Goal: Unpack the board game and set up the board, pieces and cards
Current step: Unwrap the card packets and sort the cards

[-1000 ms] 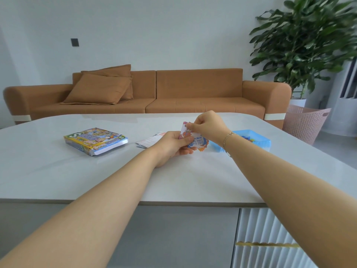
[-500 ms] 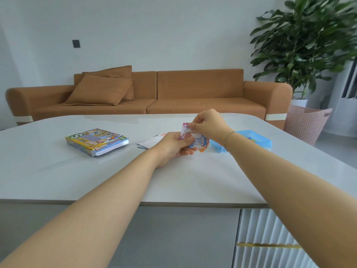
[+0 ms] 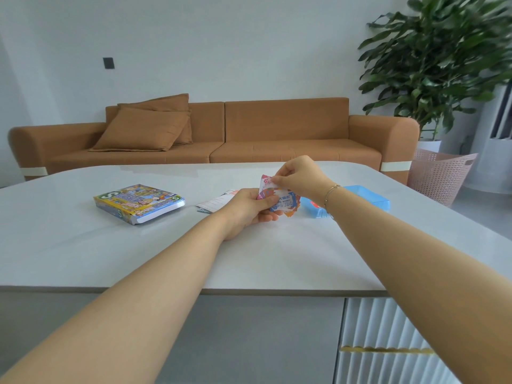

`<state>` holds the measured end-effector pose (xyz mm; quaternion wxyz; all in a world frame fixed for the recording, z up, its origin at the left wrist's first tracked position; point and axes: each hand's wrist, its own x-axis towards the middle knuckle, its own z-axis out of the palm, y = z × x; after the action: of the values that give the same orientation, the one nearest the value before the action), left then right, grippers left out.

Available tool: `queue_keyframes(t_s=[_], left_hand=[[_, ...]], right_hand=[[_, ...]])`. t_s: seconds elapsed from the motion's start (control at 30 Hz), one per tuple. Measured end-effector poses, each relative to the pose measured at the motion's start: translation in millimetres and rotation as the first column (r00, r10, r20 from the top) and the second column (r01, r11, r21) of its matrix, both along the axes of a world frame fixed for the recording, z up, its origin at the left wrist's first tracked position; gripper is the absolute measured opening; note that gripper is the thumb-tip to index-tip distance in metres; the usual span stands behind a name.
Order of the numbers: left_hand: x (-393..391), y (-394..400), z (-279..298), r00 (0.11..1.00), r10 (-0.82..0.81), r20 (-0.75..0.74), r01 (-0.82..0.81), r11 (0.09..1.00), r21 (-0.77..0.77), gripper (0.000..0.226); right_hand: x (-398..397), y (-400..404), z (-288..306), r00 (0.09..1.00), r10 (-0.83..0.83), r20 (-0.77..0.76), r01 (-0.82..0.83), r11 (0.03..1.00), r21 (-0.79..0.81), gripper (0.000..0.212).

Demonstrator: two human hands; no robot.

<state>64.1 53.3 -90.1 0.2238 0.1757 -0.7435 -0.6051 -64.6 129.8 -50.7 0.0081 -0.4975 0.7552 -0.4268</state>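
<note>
**Card pack being opened above the table**

The pack of cards (image 3: 281,202) is held just above the table (image 3: 110,245), mid-field, between both hands. It is small and colourful, pink at the top with a blue label below; the print is too small to read. The left hand (image 3: 246,209) holds the lower part, fingers curled under, thumb on the front face. The right hand (image 3: 297,177) pinches the pack's top edge, fingertips pressed together on it.

Judged step: unpacking the cards, either the wrapper or the top card coming off; which one cannot be told.

Next move calls for a firm left grip while the right pulls the pinched edge up and away.

Around it: blue tray (image 3: 368,199) just behind the right wrist, a printed sheet (image 3: 214,202) behind the left hand, the game box (image 3: 138,202) further left, closed or lid-side up.
</note>
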Motion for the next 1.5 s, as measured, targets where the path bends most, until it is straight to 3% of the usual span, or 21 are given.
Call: queue_keyframes(t_s=[0.07,0.2,0.4,0.6,0.8,0.97,1.17,1.33,1.5], left_hand=[[-0.1,-0.5,0.1,1.000,0.000,0.001,0.000,1.000,-0.002,0.012],[1.1,0.4,0.3,1.000,-0.011,0.007,0.011,1.000,-0.007,0.012],[0.8,1.3,0.9,1.000,-0.005,0.012,0.005,1.000,-0.013,0.013],[0.9,1.6,0.9,1.000,-0.008,0.003,0.008,1.000,-0.003,0.012],[-0.2,1.7,1.1,1.000,-0.005,0.005,0.005,1.000,-0.006,0.022],[-1.0,-0.3,-0.2,1.000,-0.010,0.012,0.011,1.000,-0.008,0.021],[-1.0,-0.4,-0.8,1.000,-0.010,0.009,0.010,1.000,-0.013,0.019],[-0.3,-0.9,-0.4,1.000,-0.013,0.005,0.013,1.000,-0.007,0.018],[-0.3,0.2,-1.0,1.000,-0.020,0.009,0.020,1.000,-0.012,0.018]], right_hand=[[-1.2,-0.1,0.2,1.000,0.012,0.029,-0.012,1.000,0.020,0.014],[-1.2,0.3,-2.8,0.998,-0.001,0.057,0.002,1.000,-0.014,0.039],[-2.6,4.3,-1.4,1.000,0.015,0.026,-0.015,1.000,0.002,0.015],[1.2,5.4,-2.4,0.997,0.017,0.074,-0.017,1.000,-0.007,0.037],[-0.9,4.7,0.9,0.997,0.020,0.072,-0.022,0.999,0.024,0.015],[2.1,2.2,-0.6,0.993,0.003,0.114,-0.005,1.000,0.013,0.033],[2.1,0.1,0.1,0.999,-0.002,0.053,-0.001,0.999,0.050,0.014],[6.3,-2.6,-1.2,0.998,-0.010,0.067,0.008,1.000,0.028,0.030],[4.3,-3.2,-1.5,1.000,-0.018,-0.003,0.018,0.999,0.043,0.020]])
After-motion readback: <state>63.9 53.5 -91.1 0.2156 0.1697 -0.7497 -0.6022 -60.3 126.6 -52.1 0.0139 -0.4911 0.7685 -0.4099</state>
